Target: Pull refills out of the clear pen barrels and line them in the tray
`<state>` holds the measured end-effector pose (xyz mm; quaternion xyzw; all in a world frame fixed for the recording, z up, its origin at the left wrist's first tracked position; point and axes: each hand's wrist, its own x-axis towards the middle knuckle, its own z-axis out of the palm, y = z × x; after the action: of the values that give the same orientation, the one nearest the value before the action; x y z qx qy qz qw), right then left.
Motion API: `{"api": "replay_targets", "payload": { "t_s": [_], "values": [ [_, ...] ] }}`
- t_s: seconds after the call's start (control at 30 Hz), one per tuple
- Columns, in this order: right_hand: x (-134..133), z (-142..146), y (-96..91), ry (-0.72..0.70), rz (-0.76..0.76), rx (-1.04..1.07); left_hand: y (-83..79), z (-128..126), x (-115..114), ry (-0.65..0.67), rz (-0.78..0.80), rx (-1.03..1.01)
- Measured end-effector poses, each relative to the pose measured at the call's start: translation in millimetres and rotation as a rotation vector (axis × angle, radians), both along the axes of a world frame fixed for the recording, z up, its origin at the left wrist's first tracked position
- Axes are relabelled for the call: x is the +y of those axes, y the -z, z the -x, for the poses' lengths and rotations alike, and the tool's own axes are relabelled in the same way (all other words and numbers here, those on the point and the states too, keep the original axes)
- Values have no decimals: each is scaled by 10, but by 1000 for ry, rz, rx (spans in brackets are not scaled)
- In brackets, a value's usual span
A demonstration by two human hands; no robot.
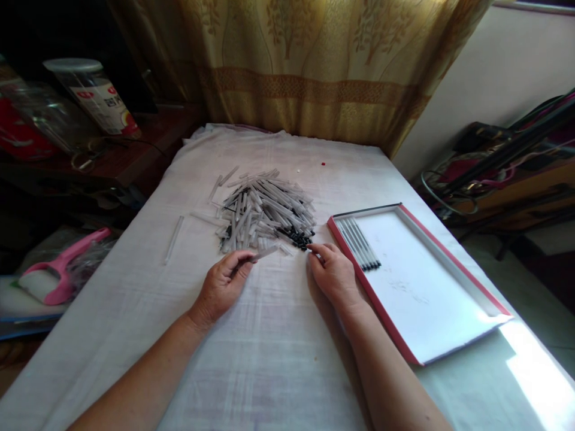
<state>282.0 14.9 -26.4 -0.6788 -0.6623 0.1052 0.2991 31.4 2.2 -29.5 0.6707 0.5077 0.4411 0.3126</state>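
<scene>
A heap of clear pen barrels (263,209) lies in the middle of a table covered with a white cloth (269,359), with small black caps (299,237) along its near right edge. My left hand (224,284) pinches one clear barrel (265,253) just in front of the heap. Beside it, my right hand (332,272) has its fingers curled by the black caps; whatever they grip is too small to make out. To the right, a red-rimmed white tray (431,287) holds several finished pens (359,242) in a row.
A single barrel (173,238) lies apart on the left. A plastic jar (94,96) stands on a dark side table at the back left. A pink-handled tool (58,269) lies at the left. A curtain hangs behind; cables and clutter sit at the right.
</scene>
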Motion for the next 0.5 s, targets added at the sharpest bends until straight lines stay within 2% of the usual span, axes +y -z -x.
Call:
{"api": "replay_targets", "payload": {
  "t_s": [0.13,0.23,0.33,0.5],
  "values": [
    [98,102,-51,38,110,-155,-55,-3,5,15,-87,83],
    [145,115,-62,27,88,-127,-76,8,19,30,-147,119],
    [90,105,-48,-28,27,94,-63,28,30,22,-176,173],
    [-151,196,-37,-81,9,664,-21,43,27,30,-210,241]
  ]
}}
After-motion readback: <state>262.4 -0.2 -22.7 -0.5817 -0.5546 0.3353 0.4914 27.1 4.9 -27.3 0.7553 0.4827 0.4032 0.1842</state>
